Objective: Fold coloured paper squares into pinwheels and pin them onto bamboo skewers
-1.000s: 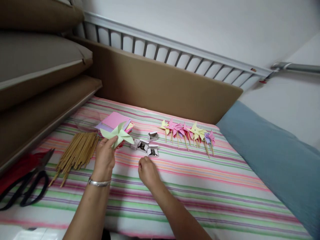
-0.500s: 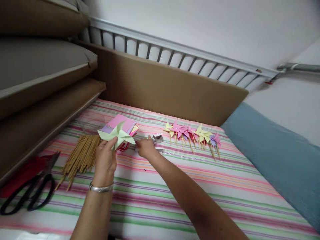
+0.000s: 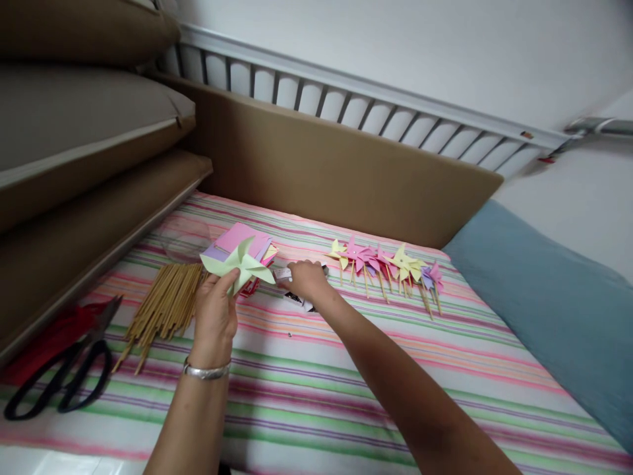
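Pale green paper pinwheel (image 3: pixel 239 262) pinched at its near edge by left hand (image 3: pixel 216 315), thumb and fingertips closed on it; held just above striped sheet (image 3: pixel 346 369), blades spread, overlapping the near side of a stack of coloured paper squares (image 3: pixel 241 239) (pink on top, purple and yellow edges showing). Silver bangle (image 3: pixel 206 371) on left wrist. Right hand (image 3: pixel 307 280) reached forward, palm down, fingers curled over small silver-and-black boxes (image 3: pixel 295 298) lying on the sheet just right of the pinwheel; parts of the boxes visible at near and left edges of the hand. Whether anything is actually pinched by the right fingertips: cannot tell, hidden under the hand. Bundle of thin bamboo sticks (image 3: pixel 161 307) flat on the sheet, left of left hand, fanned toward the near side. Black-handled scissors (image 3: pixel 59 379) at near left, blades pointing far, lying partly on red material (image 3: pixel 47 336). Row of finished pinwheels on sticks (image 3: pixel 388 264) (yellow, pink, purple) laid on the sheet right of right hand, near but apart from it, sticks pointing near-right. Clear plastic piece, faint, on the sheet far-left of the paper stack; identity unclear. Brown padded board (image 3: pixel 336 171) upright along far edge of the sheet, white slatted rail (image 3: pixel 376 112) behind it. Brown cushions (image 3: pixel 84 125) stacked at far left. Blue-grey fabric (image 3: pixel 544 290) at right edge.
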Demonstrator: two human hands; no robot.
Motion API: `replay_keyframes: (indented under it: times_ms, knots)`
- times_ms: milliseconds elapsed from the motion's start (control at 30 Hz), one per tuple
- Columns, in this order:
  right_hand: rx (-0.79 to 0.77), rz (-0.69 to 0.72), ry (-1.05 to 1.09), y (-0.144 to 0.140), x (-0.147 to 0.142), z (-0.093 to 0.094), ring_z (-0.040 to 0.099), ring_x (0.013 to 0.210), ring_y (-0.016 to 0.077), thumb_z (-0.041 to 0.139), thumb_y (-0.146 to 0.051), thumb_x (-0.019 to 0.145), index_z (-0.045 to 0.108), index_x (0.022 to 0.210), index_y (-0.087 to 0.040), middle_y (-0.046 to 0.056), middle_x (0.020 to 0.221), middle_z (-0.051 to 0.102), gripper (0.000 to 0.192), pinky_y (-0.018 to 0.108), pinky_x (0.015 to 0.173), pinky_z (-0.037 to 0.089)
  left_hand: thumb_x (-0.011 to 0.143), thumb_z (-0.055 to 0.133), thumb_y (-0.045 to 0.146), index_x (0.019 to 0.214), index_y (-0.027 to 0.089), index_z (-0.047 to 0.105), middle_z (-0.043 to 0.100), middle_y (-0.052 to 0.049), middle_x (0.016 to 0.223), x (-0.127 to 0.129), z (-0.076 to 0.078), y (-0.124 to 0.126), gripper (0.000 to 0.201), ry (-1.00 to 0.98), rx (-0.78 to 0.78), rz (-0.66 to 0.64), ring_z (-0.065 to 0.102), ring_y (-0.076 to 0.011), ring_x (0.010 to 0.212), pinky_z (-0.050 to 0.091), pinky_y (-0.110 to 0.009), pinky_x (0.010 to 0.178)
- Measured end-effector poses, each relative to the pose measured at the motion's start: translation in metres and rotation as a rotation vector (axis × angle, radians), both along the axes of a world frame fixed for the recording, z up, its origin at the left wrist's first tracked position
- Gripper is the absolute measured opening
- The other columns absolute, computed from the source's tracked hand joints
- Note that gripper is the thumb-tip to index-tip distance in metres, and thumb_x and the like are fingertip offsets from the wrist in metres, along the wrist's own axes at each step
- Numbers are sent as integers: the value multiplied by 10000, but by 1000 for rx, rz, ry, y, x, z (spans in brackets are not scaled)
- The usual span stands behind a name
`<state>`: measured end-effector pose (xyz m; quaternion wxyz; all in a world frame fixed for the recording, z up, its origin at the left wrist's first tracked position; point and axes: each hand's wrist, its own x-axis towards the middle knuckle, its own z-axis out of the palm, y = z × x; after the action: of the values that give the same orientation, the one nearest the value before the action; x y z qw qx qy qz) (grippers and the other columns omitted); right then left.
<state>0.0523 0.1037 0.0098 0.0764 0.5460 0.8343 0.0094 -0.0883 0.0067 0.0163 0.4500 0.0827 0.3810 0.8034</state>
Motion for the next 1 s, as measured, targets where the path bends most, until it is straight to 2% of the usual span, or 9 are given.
replay_keyframes:
  times_ms: [100,167,300,600,733,800,867,900,1000]
  knots:
    - [-2,46,-29,-11,14,0,569,1009,283,590,-376,730,634,997,-180,127,1022,672,334,397,851,363,527,729,102,713,156,671,700,20,697,2,1,-1,202,2,4,-16,629,-115,639,505,-229,617]
    - [1,39,-42,-12,19,-3,596,960,274,570,-256,747,654,950,-158,138,976,683,240,370,804,386,532,722,101,705,155,667,699,18,692,3,1,-1,190,8,7,-18,631,-120,641,504,-240,633]
    - [10,42,-24,-5,18,-9,631,868,247,501,-130,753,673,906,-152,135,927,692,231,317,712,411,527,723,103,665,151,654,695,15,678,2,0,-2,163,10,-1,-9,634,-125,640,504,-244,629]
    - [32,124,152,18,0,-18,591,949,224,506,-164,783,678,906,-203,93,981,663,215,305,781,406,525,732,115,732,149,678,709,15,720,2,-4,3,216,17,-24,-37,627,-111,627,506,-223,596]
    - [67,108,296,8,13,-11,547,1050,208,541,-255,808,620,1050,-217,69,1088,625,257,297,847,398,525,728,117,751,160,682,709,16,727,2,-5,2,234,29,-22,-35,627,-119,632,500,-235,604]
    - [89,67,380,-6,35,-9,532,1078,184,506,-300,841,580,1109,-234,51,1135,603,285,282,858,402,522,727,116,735,161,681,706,19,716,3,-4,1,223,32,-19,-32,629,-122,638,496,-234,607]
    - [98,-27,487,-23,64,-14,574,1001,167,447,-336,871,587,1090,-230,47,1112,613,281,276,826,430,516,729,115,704,155,677,703,19,703,5,-3,0,199,32,-16,-30,629,-123,641,495,-233,611]
    - [62,-167,706,-31,80,-19,597,942,168,492,-347,841,624,1022,-228,41,1073,632,253,277,823,437,515,730,116,694,152,675,703,16,702,6,-2,0,191,34,-15,-33,628,-124,640,495,-235,611]
    - [38,-347,823,-48,115,-41,635,832,186,467,-361,830,638,971,-187,63,939,674,281,319,768,480,517,731,126,696,146,676,700,8,698,10,-1,0,188,50,-14,-55,625,-129,628,498,-249,607]
